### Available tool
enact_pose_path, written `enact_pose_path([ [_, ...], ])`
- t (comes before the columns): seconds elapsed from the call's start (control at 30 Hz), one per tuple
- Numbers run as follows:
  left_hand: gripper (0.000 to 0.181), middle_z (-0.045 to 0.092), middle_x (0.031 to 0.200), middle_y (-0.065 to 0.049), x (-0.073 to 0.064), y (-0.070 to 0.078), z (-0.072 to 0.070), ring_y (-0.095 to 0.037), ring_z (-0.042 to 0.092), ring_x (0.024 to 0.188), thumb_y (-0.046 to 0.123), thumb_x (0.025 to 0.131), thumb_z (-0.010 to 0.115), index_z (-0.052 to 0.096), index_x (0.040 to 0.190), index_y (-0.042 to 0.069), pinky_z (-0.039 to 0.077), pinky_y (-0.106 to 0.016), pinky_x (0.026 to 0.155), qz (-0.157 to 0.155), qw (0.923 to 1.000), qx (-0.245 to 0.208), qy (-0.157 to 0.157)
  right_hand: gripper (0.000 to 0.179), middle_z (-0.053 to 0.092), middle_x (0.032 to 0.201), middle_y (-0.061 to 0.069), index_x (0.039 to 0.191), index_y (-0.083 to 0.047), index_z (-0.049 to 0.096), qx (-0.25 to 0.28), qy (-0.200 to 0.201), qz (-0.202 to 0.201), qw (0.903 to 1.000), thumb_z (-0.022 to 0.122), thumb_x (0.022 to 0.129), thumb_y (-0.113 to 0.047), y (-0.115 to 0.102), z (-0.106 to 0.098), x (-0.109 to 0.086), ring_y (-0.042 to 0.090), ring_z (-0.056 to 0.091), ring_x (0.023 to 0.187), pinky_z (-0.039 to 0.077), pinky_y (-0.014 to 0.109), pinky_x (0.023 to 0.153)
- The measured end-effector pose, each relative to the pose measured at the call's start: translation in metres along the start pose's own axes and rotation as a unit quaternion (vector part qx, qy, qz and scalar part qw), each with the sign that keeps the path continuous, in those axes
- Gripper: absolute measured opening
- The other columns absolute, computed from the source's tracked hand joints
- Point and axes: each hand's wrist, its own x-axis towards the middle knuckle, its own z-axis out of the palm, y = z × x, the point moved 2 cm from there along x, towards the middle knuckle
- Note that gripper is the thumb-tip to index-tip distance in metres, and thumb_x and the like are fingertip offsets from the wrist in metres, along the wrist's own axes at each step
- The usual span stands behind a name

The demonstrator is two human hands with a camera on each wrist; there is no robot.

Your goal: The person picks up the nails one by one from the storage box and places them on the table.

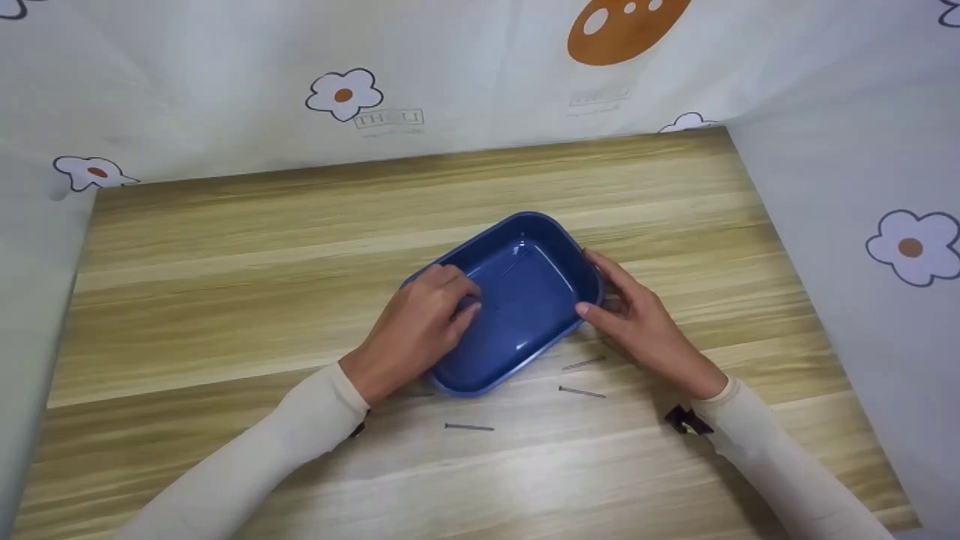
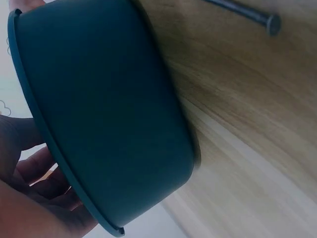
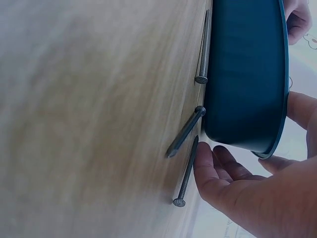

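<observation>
A deep blue plastic tray (image 1: 517, 322) with rounded corners sits at a slant on the table. My left hand (image 1: 420, 322) reaches over its left end, fingers bent above the tray floor; I cannot tell whether they hold anything, as the knuckles hide the fingertips. At the opposite end, my right hand (image 1: 641, 326) grips the tray, thumb on the rim and other fingers along the outer wall. A thin nail (image 1: 516, 262) lies inside the tray. In the right wrist view, a nail (image 3: 187, 171) lies right by the right fingertips.
Several loose nails lie on the wood-patterned table (image 1: 225, 247) in front of the tray, among them a near nail (image 1: 469, 427) and a right-hand nail (image 1: 583, 391). A pale flower-printed sheet (image 1: 480, 67) rises behind the table and along its sides.
</observation>
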Motion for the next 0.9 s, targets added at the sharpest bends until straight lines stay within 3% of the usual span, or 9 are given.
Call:
enact_pose_path([
  [0.47, 0.014, 0.073, 0.103, -0.015, 0.017, -0.001, 0.004, -0.03, 0.069, 0.097, 0.011, 0.104, 0.077, 0.079, 0.112, -0.001, 0.065, -0.044, 0.083, 0.017, 0.9962, 0.058, -0.063, 0.075, 0.059, 0.155, 0.02, 0.172, -0.022, 0.04, -0.007, -0.001, 0.007, 1.0, 0.077, 0.107, -0.022, 0.0, 0.0, 0.0, 0.038, 0.068, 0.129, 0.061, 0.029, 0.097],
  [0.73, 0.011, 0.073, 0.099, -0.017, 0.028, -0.003, 0.007, -0.031, 0.072, 0.093, 0.007, 0.103, 0.076, 0.08, 0.107, -0.003, 0.065, -0.045, 0.081, 0.007, 0.9934, 0.048, -0.104, 0.075, 0.058, 0.157, 0.021, 0.172, -0.021, 0.04, -0.001, -0.001, 0.002, 1.0, 0.076, 0.107, -0.019, 0.0, 0.0, 0.0, 0.04, 0.067, 0.13, 0.06, 0.028, 0.1],
  [0.9, 0.008, 0.071, 0.092, -0.017, 0.032, -0.004, 0.013, -0.032, 0.073, 0.088, 0.003, 0.102, 0.073, 0.077, 0.097, -0.002, 0.065, -0.048, 0.076, 0.026, 0.9921, 0.049, -0.112, 0.075, 0.059, 0.155, 0.021, 0.172, -0.021, 0.041, 0.0, -0.002, 0.001, 1.0, 0.077, 0.106, -0.018, 0.0, 0.0, 0.0, 0.039, 0.067, 0.13, 0.059, 0.027, 0.1],
])
